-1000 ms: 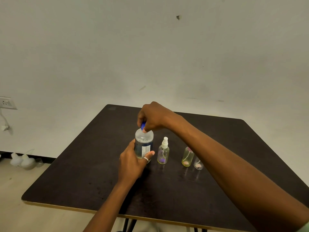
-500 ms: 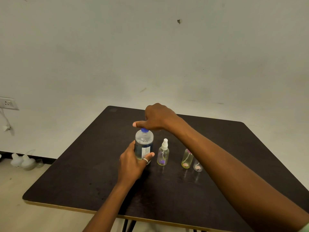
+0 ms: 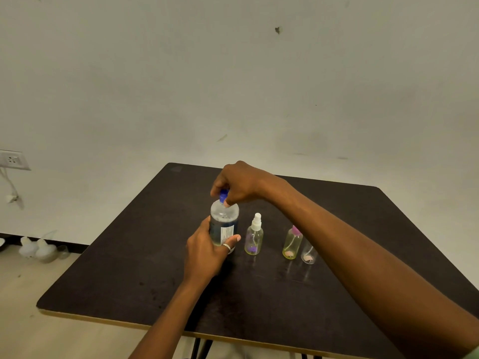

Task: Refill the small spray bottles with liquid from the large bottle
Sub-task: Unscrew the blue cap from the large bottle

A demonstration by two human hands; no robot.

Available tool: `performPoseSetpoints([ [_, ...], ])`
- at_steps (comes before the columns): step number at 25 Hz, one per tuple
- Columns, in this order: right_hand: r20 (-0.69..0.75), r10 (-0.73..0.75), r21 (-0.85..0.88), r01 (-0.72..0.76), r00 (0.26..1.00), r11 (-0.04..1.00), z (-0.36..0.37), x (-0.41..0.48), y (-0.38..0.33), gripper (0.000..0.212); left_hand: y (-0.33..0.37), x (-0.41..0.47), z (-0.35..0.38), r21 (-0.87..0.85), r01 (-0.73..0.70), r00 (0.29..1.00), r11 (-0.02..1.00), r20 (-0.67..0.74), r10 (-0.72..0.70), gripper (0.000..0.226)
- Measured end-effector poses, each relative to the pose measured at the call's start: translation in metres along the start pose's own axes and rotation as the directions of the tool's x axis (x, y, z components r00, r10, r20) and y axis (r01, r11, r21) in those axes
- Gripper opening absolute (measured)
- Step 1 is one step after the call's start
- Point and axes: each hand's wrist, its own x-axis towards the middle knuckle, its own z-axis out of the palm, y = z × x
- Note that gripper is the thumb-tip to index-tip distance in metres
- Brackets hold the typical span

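Dark brown square table [image 3: 124, 286] with a pale edge strip stands against a plain grey-white wall [image 3: 233, 73]; all task items are on its top.

Large clear plastic bottle [image 3: 223, 224] with a printed label stands upright on the table, between my two hands. My left hand [image 3: 207, 252] grips its lower body from the near side, fingers wrapped round the back and thumb across the label; a silver ring [image 3: 227, 246] shows on that thumb. My right hand [image 3: 241, 185] is directly above the left, its fingers curled down and pinching the blue screw cap [image 3: 223, 196] on the bottle neck. Whether the cap is tight or loose, I cannot tell.

Just right of my left thumb stands a small clear spray bottle with a white nozzle [image 3: 254, 239], close to the large bottle but apart from it. Further right, under my right forearm, stand a small yellowish bottle with a pink top [image 3: 292, 244] and a shorter clear bottle [image 3: 308, 253], the two side by side; my forearm hides the top of the shorter one.

Well to the left of both hands, a white wall socket [image 3: 11, 159] sits on the wall and white rounded objects [image 3: 36, 248] lie on the floor.
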Motion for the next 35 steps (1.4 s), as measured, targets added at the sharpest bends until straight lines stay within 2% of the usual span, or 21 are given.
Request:
performPoseSetpoints([
  [2, 0.001, 0.05, -0.031, -0.05, 0.999, 0.998, -0.001, 0.001, 0.002, 0.044, 0.002, 0.0, -0.001, -0.005, 0.006, 1.0, 1.0, 0.006, -0.006, 0.073],
  [6, -0.173, 0.214, -0.033, -0.223, 0.961, 0.974, 0.008, 0.006, -0.003, 0.056, 0.0, 0.0, 0.0, -0.002, -0.008, 1.0, 1.0, -0.012, 0.008, 0.073],
  [8, -0.201, 0.225, -0.068, -0.242, 0.953, 0.968, 0.012, 0.006, -0.009, 0.053, -0.001, 0.0, 0.0, 0.002, -0.015, 1.0, 1.0, -0.012, 0.015, 0.073],
  [11, -0.169, 0.182, -0.088, -0.199, 0.969, 0.976, 0.012, 0.006, -0.01, 0.044, -0.002, 0.001, 0.0, 0.013, -0.015, 1.0, 1.0, -0.019, 0.016, 0.075],
  [13, -0.13, 0.124, -0.081, -0.135, 0.984, 0.987, 0.01, 0.006, -0.007, 0.027, -0.002, 0.0, 0.001, 0.009, -0.019, 1.0, 1.0, -0.012, 0.019, 0.074],
  [15, -0.112, 0.078, -0.049, -0.084, 0.991, 0.995, 0.009, 0.005, -0.004, 0.019, -0.002, 0.0, 0.001, 0.006, -0.024, 1.0, 1.0, -0.005, 0.024, 0.074],
  [22, -0.075, 0.007, 0.057, -0.003, 0.997, 0.998, 0.01, 0.006, 0.004, 0.024, 0.001, 0.0, 0.0, -0.002, 0.003, 1.0, 1.0, 0.015, -0.003, 0.077],
  [28, -0.044, -0.023, 0.033, 0.025, 0.999, 0.999, 0.008, 0.01, 0.006, 0.025, -0.002, 0.0, 0.001, -0.003, 0.006, 1.0, 1.0, 0.003, -0.006, 0.077],
  [35, -0.098, 0.029, 0.077, -0.021, 0.995, 0.997, -0.018, 0.012, 0.02, 0.025, -0.002, 0.0, 0.001, -0.03, 0.021, 1.0, 0.999, 0.003, -0.021, 0.076],
])
